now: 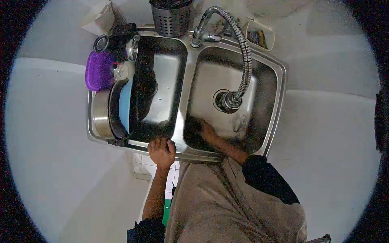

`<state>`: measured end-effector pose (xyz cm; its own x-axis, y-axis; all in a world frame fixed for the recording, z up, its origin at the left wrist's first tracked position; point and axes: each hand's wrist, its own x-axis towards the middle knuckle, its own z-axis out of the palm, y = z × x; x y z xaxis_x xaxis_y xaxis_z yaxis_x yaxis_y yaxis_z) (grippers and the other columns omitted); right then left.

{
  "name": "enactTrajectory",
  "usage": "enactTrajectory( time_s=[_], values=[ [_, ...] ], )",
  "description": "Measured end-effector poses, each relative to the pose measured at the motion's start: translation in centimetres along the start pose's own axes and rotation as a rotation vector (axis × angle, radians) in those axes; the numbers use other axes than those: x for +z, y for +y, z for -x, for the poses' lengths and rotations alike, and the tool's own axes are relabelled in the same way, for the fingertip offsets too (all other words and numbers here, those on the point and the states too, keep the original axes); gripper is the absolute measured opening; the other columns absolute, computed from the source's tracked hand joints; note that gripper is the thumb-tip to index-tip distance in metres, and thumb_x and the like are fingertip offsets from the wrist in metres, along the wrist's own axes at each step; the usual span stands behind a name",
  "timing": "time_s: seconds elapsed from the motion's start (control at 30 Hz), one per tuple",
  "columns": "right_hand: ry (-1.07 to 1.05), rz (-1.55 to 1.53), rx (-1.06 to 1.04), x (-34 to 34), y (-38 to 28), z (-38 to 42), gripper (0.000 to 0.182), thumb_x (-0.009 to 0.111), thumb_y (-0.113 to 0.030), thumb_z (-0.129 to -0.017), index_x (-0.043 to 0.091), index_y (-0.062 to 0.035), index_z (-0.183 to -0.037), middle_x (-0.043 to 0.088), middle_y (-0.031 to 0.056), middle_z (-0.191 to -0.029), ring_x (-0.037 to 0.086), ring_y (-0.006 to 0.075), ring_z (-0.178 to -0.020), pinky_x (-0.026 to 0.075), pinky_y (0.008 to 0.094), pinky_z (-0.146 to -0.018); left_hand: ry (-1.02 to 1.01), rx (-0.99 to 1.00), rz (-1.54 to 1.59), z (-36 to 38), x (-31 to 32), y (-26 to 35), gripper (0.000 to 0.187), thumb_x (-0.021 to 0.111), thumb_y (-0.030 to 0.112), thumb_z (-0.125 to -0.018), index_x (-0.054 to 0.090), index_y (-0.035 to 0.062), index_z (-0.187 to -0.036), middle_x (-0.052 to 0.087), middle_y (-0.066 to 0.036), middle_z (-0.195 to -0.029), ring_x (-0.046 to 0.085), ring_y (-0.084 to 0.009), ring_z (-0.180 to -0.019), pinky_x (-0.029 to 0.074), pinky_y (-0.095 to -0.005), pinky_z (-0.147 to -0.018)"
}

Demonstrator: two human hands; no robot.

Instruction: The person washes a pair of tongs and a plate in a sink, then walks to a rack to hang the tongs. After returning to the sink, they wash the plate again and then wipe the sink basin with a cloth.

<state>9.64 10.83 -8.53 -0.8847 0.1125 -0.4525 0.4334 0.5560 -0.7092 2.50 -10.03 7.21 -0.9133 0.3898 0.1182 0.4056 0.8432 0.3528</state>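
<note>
My left hand (162, 151) rests on the front rim of the double steel sink (183, 101), near the divider, with its fingers curled over the edge. My right hand (206, 130) reaches down inside the right basin, close to its left wall; its fingers are dark and blurred, and what they hold, if anything, cannot be made out. Over the right basin arches a flexible metal faucet (246, 56), its spray head (231, 102) hanging above the drain. The left basin (168, 77) shows wet patches and a dark shadow.
Along the left side stand a purple container (98, 71), a blue dish (125, 106), a steel pot (101, 115) and a metal ladle (132, 48). A perforated steel holder (172, 20) is behind the sink. A white tray with sponges (260, 35) lies at the back right.
</note>
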Motion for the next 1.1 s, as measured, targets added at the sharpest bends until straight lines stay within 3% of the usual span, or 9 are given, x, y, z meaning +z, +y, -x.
enactTrajectory(
  time_s=[0.1, 0.23, 0.4, 0.67, 0.8, 0.83, 0.87, 1.03, 1.1],
  values=[
    [-0.098, 0.308, -0.059, -0.9, -3.6, -0.9, 0.061, 0.060, -0.008, -0.072, 0.037, 0.0019, -0.128, 0.042, 0.0268, -0.126, 0.040, 0.0397, -0.119, 0.035, 0.0437, -0.100, -0.007, 0.001, -0.022, -0.2, -0.1, 0.1, 0.017, 0.051, 0.020, -0.079, 0.060, 0.0063, -0.081, 0.058, -0.011, -0.081, 0.052, -0.0303, -0.080, 0.038, -0.0429, -0.078],
    [0.260, 0.564, -0.191, 0.8, 4.7, -7.3, 0.054, 0.050, -0.003, -0.076, 0.034, 0.0070, -0.127, 0.041, 0.0303, -0.124, 0.041, 0.0433, -0.116, 0.035, 0.0437, -0.099, 0.005, 0.008, -0.018, 0.1, 0.6, -0.3, 0.018, 0.051, 0.021, -0.078, 0.059, 0.0052, -0.081, 0.057, -0.012, -0.081, 0.052, -0.0304, -0.079, 0.037, -0.0435, -0.078],
    [0.632, 0.819, 0.067, -6.0, 7.1, -12.3, 0.051, 0.048, -0.005, -0.078, 0.037, 0.0050, -0.127, 0.044, 0.0258, -0.124, 0.047, 0.0383, -0.111, 0.037, 0.0420, -0.097, -0.010, 0.001, -0.010, -0.1, 0.3, -0.1, 0.019, 0.051, 0.022, -0.078, 0.059, 0.0048, -0.080, 0.057, -0.013, -0.081, 0.052, -0.0310, -0.081, 0.038, -0.0430, -0.078],
    [0.160, 0.676, -0.364, -1.9, 12.7, -1.2, 0.049, 0.047, -0.005, -0.080, 0.038, 0.0021, -0.128, 0.037, 0.0251, -0.131, 0.048, 0.0371, -0.113, 0.040, 0.0422, -0.095, 0.025, 0.014, 0.007, -0.4, -0.1, -0.1, 0.019, 0.050, 0.022, -0.078, 0.057, 0.0053, -0.073, 0.055, -0.012, -0.075, 0.053, -0.0303, -0.079, 0.038, -0.0428, -0.074],
    [-0.285, 0.765, -0.358, -4.7, 2.3, -0.5, 0.050, 0.046, -0.012, -0.084, 0.036, -0.0040, -0.132, 0.035, 0.0251, -0.133, 0.045, 0.0387, -0.116, 0.037, 0.0442, -0.099, 0.001, 0.005, -0.036, -0.6, -0.2, -0.2, 0.018, 0.051, 0.022, -0.078, 0.057, 0.0059, -0.074, 0.055, -0.012, -0.077, 0.053, -0.0302, -0.079, 0.038, -0.0423, -0.075],
    [-0.078, 0.634, -0.529, -3.1, 6.6, -2.1, 0.045, 0.045, -0.017, -0.085, 0.041, -0.0064, -0.128, 0.040, 0.0255, -0.128, 0.044, 0.0405, -0.116, 0.039, 0.0485, -0.095, -0.003, 0.008, -0.036, -0.7, -0.3, -0.2, 0.018, 0.051, 0.022, -0.078, 0.058, 0.0058, -0.074, 0.055, -0.012, -0.078, 0.053, -0.0303, -0.080, 0.038, -0.0422, -0.075],
    [-0.278, 0.600, -0.185, -6.4, 1.2, -3.9, 0.040, 0.045, -0.016, -0.085, 0.044, -0.0046, -0.123, 0.043, 0.0249, -0.122, 0.045, 0.0392, -0.114, 0.043, 0.0487, -0.091, -0.010, 0.007, -0.031, -0.5, -0.1, -0.1, 0.018, 0.051, 0.022, -0.078, 0.058, 0.0057, -0.075, 0.056, -0.012, -0.078, 0.053, -0.0304, -0.080, 0.038, -0.0421, -0.075],
    [0.355, 0.798, -0.212, -11.7, 2.1, -11.7, 0.046, 0.045, -0.007, -0.082, 0.040, -0.0060, -0.128, 0.042, 0.0250, -0.125, 0.046, 0.0394, -0.112, 0.049, 0.0450, -0.084, -0.011, 0.000, -0.050, -0.2, 0.4, -0.1, 0.018, 0.051, 0.021, -0.077, 0.058, 0.0049, -0.076, 0.056, -0.013, -0.082, 0.052, -0.0311, -0.081, 0.037, -0.0426, -0.077],
    [0.474, 0.376, -0.215, -14.6, 8.4, -13.8, 0.047, 0.046, -0.007, -0.082, 0.039, -0.0044, -0.128, 0.041, 0.0254, -0.126, 0.046, 0.0383, -0.112, 0.047, 0.0440, -0.086, -0.006, 0.003, -0.056, -0.2, 0.2, -0.1, 0.018, 0.051, 0.022, -0.078, 0.059, 0.0049, -0.077, 0.057, -0.013, -0.082, 0.052, -0.0311, -0.081, 0.037, -0.0428, -0.078]
  ],
)
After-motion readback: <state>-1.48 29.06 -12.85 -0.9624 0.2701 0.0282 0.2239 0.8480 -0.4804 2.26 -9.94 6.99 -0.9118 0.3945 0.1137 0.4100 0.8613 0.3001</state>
